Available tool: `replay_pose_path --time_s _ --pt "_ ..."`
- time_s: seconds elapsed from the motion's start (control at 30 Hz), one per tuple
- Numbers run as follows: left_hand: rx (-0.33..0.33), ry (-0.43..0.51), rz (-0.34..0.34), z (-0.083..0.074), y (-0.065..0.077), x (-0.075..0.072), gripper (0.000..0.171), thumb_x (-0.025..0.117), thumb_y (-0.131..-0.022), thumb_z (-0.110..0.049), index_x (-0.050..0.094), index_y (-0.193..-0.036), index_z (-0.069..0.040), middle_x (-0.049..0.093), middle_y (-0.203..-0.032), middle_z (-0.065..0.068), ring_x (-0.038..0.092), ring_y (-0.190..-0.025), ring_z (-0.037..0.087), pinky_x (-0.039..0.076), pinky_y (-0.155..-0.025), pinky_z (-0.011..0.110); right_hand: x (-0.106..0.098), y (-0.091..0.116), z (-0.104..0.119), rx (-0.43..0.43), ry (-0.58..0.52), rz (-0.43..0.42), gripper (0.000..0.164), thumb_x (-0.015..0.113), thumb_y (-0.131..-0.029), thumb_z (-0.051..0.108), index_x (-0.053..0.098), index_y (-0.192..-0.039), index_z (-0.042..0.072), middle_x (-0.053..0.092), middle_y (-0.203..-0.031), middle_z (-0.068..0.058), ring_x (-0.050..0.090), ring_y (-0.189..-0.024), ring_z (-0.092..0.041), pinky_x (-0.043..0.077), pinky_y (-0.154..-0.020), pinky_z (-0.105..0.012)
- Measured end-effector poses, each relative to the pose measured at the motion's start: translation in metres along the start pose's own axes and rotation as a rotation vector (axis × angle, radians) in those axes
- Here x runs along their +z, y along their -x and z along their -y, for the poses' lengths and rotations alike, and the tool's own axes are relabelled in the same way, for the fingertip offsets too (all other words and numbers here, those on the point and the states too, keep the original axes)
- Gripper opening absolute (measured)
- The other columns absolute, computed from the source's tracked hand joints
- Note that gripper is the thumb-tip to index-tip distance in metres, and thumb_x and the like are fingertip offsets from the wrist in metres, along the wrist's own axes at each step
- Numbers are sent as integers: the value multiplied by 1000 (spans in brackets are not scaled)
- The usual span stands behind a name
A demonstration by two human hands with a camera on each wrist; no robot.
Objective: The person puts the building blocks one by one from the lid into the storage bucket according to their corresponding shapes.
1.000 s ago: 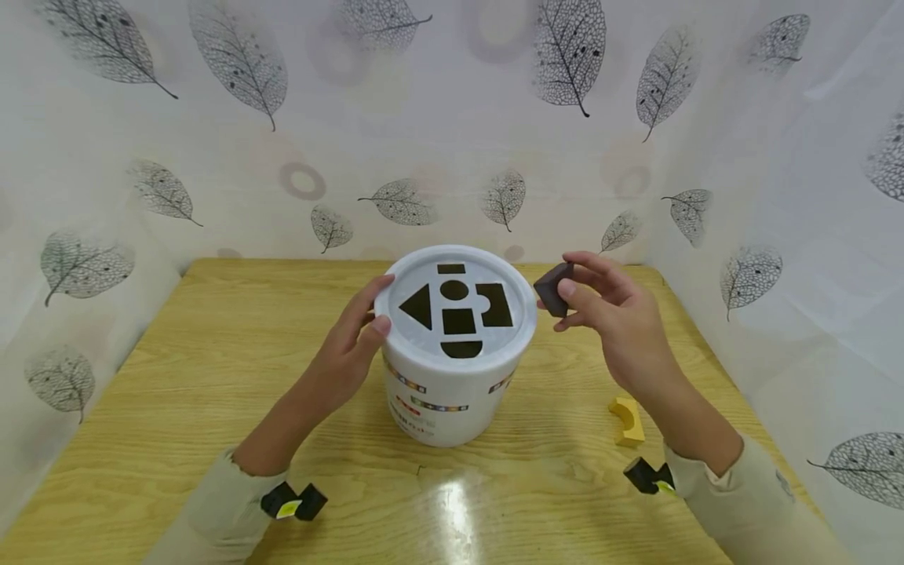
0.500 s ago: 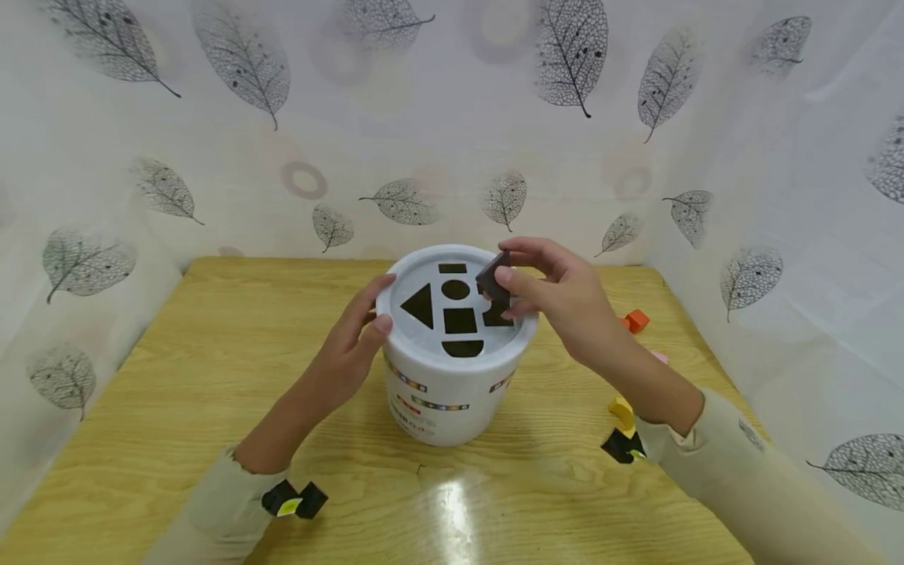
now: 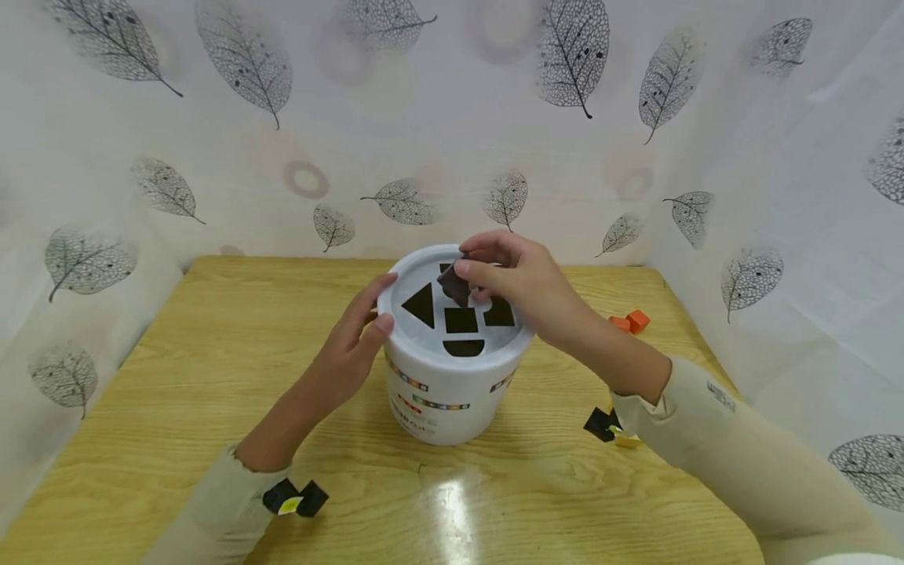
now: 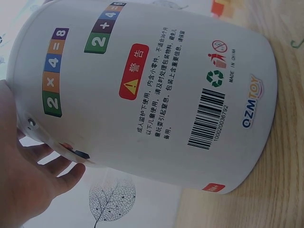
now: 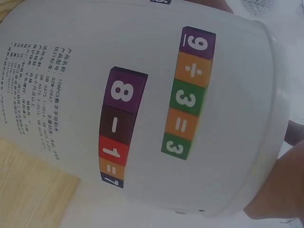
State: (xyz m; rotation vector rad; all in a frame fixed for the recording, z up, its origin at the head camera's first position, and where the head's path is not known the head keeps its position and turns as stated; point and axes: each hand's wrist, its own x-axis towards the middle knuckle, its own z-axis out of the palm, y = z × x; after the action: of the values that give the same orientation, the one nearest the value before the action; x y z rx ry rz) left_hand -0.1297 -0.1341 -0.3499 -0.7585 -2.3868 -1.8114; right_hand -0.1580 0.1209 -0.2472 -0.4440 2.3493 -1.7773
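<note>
A white toy bucket [image 3: 441, 420] stands upright on the wooden table, its pale lid [image 3: 417, 341] cut with several shaped holes. My left hand [image 3: 346, 337] grips the left side of the rim, thumb toward the front; bent fingers [image 4: 70, 176] show against the wall in the left wrist view. Between thumb and fingertips, my right hand [image 3: 530, 286] pinches a dark brown triangular block [image 3: 455, 286] tilted over the lid. That block overlaps the round hole and covers part of the rectangular slot behind it. In the right wrist view, the bucket wall [image 5: 42, 23] hides most of the hand.
Two orange-red blocks [image 3: 638, 321] lie on the table [image 3: 212, 377] right of the bucket. A yellow block [image 3: 627, 441] is partly hidden by the right wrist's camera [image 3: 600, 424]. A leaf-print curtain [image 3: 410, 133] encloses the back and sides.
My right hand has carried the brown block leftward, from beside the rim to over the lid's round hole. The left hand stays on the rim. The orange-red blocks have come into sight.
</note>
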Motion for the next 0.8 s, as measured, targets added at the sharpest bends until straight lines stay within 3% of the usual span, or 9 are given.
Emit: replay_pose_path --time_s 0.33,0.57,0.8 --pt "38 7 -1 3 -2 -1 55 40 -107 -29 25 -160 -25 29 -162 3 39 -138 25 36 -109 54 13 -7 10 48 99 84 42 72 -93 29 63 -128 8 72 -111 -8 69 -96 -24 58 -83 -37" --pt "43 6 8 2 -1 -1 55 40 -108 -31 24 -160 -27 28 -162 2 39 -138 23 36 -109 54 19 -8 13 86 238 106 36 72 -91 42 69 -119 20 73 -108 1 67 -93 -24 53 -81 -37" --pt "49 7 14 3 -2 -1 55 39 -108 -33 24 -160 -27 28 -163 -1 37 -140 21 33 -111 53 25 -13 11 91 248 117 30 71 -93 38 71 -116 19 72 -108 0 63 -91 -23 51 -85 -37"
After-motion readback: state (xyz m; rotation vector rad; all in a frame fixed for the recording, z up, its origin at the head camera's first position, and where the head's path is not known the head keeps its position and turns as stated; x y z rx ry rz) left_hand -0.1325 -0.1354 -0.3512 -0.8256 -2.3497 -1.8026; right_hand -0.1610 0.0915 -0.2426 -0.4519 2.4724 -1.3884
